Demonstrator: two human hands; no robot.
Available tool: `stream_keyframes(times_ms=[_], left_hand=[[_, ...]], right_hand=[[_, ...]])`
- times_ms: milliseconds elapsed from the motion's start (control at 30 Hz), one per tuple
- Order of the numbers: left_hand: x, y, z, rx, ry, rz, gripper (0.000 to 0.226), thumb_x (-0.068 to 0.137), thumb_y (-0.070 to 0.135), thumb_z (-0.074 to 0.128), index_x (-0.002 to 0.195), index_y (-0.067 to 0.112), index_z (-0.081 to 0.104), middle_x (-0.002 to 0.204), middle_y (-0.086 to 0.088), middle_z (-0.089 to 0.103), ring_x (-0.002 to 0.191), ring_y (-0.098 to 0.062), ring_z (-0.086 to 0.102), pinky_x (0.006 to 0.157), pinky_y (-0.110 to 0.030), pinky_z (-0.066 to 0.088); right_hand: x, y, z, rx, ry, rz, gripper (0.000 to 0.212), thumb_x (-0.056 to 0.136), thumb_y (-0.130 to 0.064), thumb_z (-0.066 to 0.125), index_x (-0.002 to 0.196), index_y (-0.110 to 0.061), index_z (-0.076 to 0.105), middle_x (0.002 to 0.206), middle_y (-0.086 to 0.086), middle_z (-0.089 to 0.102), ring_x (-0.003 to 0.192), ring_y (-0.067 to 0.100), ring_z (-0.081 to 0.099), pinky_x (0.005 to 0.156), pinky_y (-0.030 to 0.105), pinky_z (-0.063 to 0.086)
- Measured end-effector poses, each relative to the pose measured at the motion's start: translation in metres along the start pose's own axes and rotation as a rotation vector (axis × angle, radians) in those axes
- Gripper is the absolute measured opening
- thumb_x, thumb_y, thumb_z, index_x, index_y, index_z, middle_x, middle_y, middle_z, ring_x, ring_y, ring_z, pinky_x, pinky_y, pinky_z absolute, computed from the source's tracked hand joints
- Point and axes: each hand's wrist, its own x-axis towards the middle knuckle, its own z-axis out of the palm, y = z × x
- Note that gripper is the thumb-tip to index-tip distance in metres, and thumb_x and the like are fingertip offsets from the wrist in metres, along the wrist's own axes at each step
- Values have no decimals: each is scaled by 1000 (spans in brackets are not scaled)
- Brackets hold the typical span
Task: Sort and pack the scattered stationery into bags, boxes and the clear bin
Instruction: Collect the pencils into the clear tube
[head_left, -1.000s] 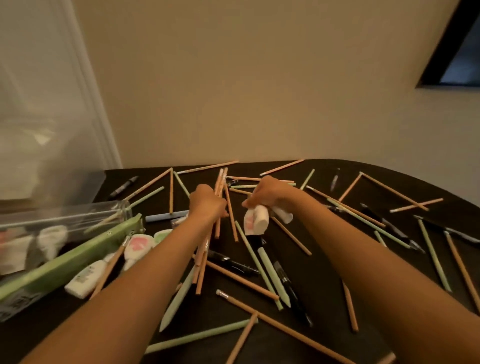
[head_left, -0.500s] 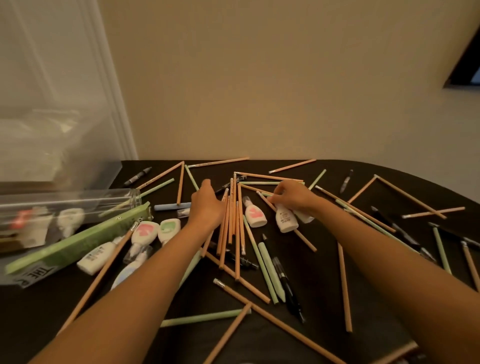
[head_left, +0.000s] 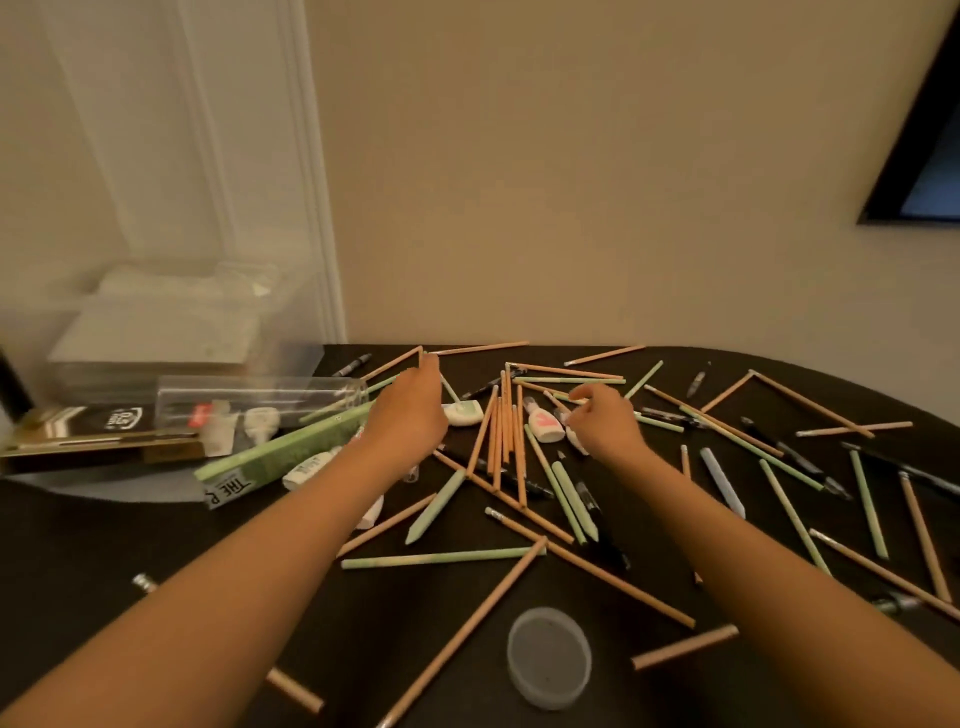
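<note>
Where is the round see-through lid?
In the head view, the round lid lies on the dark table near the bottom, between the person's forearms, right of a long orange pencil.

Two forearms show, the left arm (head_left: 234, 571) and the right arm (head_left: 779, 571), both bare from the frame's lower edge up to the wrists. The left grip (head_left: 410, 415) and right grip (head_left: 602, 426) are bare as well. Finer detail of the fingers is blurred.

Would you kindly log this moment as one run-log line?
left hand open by pencils | right hand curled over correction tape, grip unclear | table cluttered
</note>
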Motion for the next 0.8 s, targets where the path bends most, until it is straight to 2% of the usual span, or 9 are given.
stream_keyframes(times_ms=[33,133,233,300,367,433,567,800], left_hand=[[-2,-10,-4,34,-1,-16,42,89,3,49,129,11,41,125,-14,51,113,-29,51,84,-36,44],[-7,-43,-15,127,14,-48,33,90,3,49,121,9,49,126,-14,49,115,-28,48,88,-35,42],[1,-73,-21,291,77,17,38,87,2,51,125,10,46,127,-12,47,118,-28,44,93,-37,40],[12,-88,-24,466,91,54,44,86,6,54,128,14,43,127,-8,48,123,-25,40,103,-41,32],[23,-96,-27,619,17,38,45,86,9,53,129,16,41,126,-5,51,127,-25,36,110,-47,21],[35,-101,-27,724,-76,7,41,88,11,52,128,17,44,122,-4,54,125,-24,39,110,-51,16],[52,-108,-20,756,-140,0,45,88,12,54,130,15,41,127,-6,50,123,-25,43,111,-53,16],[73,-113,-13,750,-155,39,55,85,11,58,134,11,33,131,-11,45,122,-27,44,103,-40,35]], right_hand=[[-6,-8,7,27,-11,-9,32,91,-7,52,122,-13,53,122,7,56,88,13,55,62,22,46],[-21,-35,33,40,-48,-65,30,90,-7,51,119,-12,55,117,8,59,93,16,58,75,28,49],[-27,-60,57,47,-121,-114,30,90,-7,50,119,-12,54,115,8,58,96,17,57,74,27,48],[-25,-76,70,32,-175,-132,30,89,-9,51,118,-14,54,113,5,57,99,17,55,74,25,45],[-22,-89,81,13,-221,-153,29,89,-11,52,118,-15,55,116,5,57,104,18,54,72,21,41],[-16,-99,93,13,-254,-162,27,90,-10,53,117,-15,55,118,7,57,106,18,54,71,21,40],[-4,-105,106,27,-289,-127,30,90,-5,50,119,-14,53,124,10,55,113,20,52,89,28,44],[7,-96,100,44,-236,-114,30,91,-8,51,120,-15,53,121,9,57,99,15,56,65,17,40]])
